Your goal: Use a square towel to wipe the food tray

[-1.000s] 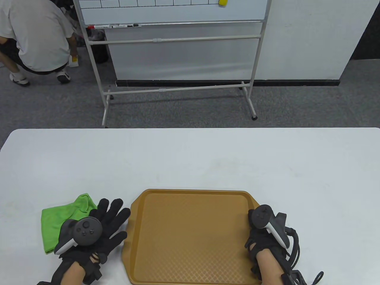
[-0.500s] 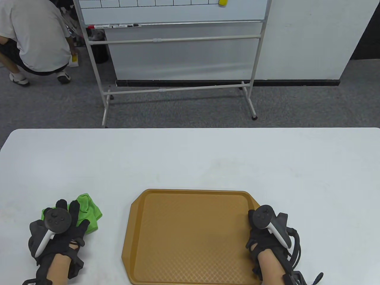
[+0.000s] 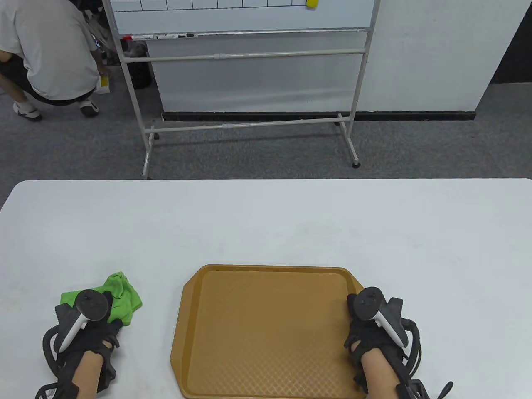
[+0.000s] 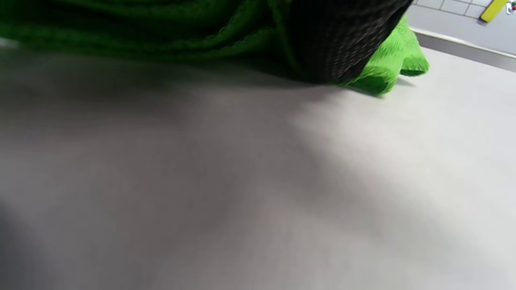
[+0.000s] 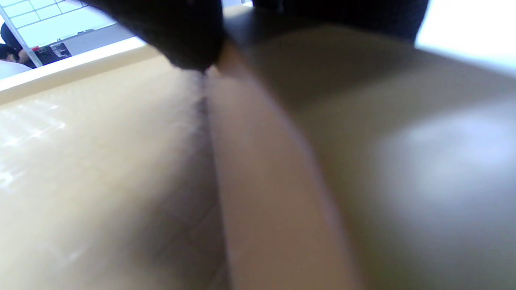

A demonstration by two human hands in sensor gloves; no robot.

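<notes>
A brown food tray (image 3: 266, 328) lies at the table's front edge, in the middle. A bunched green towel (image 3: 122, 293) lies on the table to its left. My left hand (image 3: 99, 322) lies on the towel's near side with the fingers curled into the cloth. In the left wrist view a gloved finger (image 4: 342, 40) presses into the towel's folds (image 4: 387, 64). My right hand (image 3: 358, 328) holds the tray's right rim. In the right wrist view a gloved finger (image 5: 181, 36) rests on the inner side of the tray's rim (image 5: 258, 169).
The white table (image 3: 266, 224) stretches away behind the tray. Beyond its far edge a whiteboard stand (image 3: 249, 124) stands on grey carpet. A person (image 3: 50, 54) crouches at the far left.
My left hand has moved left from beside the tray onto the towel and curled its fingers. The towel has gone from spread to bunched. The right hand and tray have not moved.
</notes>
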